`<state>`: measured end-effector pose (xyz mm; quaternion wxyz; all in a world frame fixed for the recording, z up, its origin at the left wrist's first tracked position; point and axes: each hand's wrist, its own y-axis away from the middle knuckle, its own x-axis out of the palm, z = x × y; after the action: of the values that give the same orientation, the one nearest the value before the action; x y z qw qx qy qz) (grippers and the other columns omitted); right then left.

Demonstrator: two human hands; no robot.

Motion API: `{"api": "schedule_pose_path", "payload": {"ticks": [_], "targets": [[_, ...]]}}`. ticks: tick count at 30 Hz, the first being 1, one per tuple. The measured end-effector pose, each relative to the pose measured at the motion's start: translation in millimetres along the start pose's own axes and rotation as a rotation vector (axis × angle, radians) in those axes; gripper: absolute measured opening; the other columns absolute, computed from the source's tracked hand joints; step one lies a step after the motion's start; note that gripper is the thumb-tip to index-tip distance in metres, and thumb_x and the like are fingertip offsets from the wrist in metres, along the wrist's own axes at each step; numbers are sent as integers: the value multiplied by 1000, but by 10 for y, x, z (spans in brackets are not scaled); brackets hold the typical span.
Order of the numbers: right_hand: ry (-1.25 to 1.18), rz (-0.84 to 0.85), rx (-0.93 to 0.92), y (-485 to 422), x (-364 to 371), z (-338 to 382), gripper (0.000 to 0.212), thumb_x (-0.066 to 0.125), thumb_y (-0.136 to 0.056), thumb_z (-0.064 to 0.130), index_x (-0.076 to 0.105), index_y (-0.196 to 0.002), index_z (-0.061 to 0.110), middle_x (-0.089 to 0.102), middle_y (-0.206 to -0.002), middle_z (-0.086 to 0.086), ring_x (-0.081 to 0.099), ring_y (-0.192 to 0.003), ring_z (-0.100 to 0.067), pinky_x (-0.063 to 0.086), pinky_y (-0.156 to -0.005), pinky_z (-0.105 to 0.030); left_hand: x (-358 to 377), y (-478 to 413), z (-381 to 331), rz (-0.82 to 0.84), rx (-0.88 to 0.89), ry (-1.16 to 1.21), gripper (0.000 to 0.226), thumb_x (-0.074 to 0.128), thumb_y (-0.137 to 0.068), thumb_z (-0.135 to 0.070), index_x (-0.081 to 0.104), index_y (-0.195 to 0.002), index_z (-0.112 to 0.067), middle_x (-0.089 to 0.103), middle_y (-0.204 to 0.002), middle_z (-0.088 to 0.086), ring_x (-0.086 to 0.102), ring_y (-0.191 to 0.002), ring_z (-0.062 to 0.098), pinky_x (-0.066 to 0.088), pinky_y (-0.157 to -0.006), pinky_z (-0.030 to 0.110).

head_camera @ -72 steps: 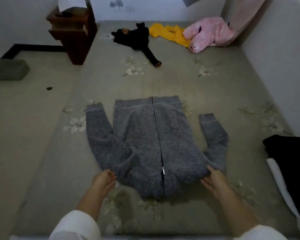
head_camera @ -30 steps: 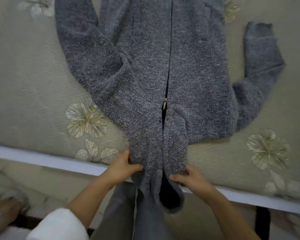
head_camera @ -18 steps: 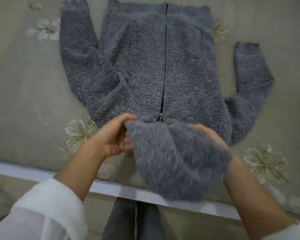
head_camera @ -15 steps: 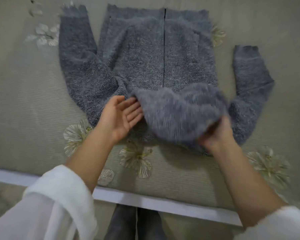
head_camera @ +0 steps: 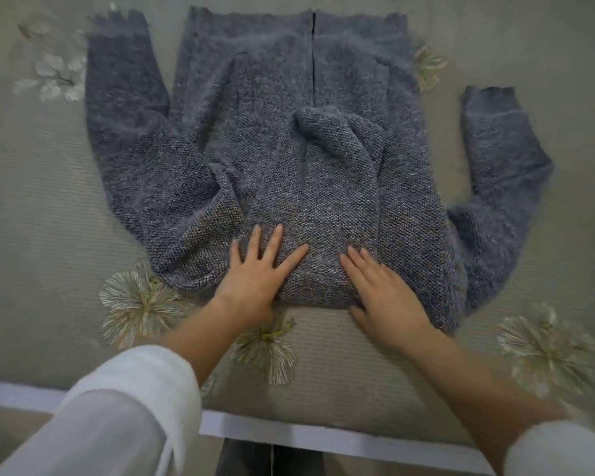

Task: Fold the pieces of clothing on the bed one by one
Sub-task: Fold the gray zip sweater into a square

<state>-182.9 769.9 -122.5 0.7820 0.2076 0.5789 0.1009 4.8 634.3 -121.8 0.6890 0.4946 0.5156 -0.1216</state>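
Both grips wide, flat: left hand (head_camera: 255, 273) and right hand (head_camera: 382, 290) press the grey jacket (head_camera: 289, 132) on the flower-printed bed (head_camera: 31, 201); its white edge (head_camera: 323, 441) runs at 6 o'clock.

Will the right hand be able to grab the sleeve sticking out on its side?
Probably yes. The right hand rests flat on the grey jacket, holding nothing, and that sleeve lies uncovered on the bed right beside it, with nothing between.

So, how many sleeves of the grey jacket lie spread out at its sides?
2. The sleeve on the left lies nearly straight beside the grey jacket. The sleeve on the right lies bent at the elbow. Neither seems hidden.
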Motion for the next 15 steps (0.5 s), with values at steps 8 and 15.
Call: {"api": "schedule_pose_path", "payload": {"ticks": [8,15], "targets": [[-138,72,-34,147,-273,-73,49,54,-85,18,57,-131,33,62,-115,-4,57,-111,-24,47,-89,-31,12,396,-80,-31,43,-73,84,46,-93,-8,-12,-150,-30,33,-129,15,43,-109,35,46,-76,40],[-411,368,-30,334,-329,35,27,66,-80,42,73,-98,24,72,-87,11,62,-79,-2,45,-67,-16,73,786,-254,332,109,105,82,47,-88,-45,-4,-150,-32,42,-125,7,50,-110,31,47,-81,43]]}}
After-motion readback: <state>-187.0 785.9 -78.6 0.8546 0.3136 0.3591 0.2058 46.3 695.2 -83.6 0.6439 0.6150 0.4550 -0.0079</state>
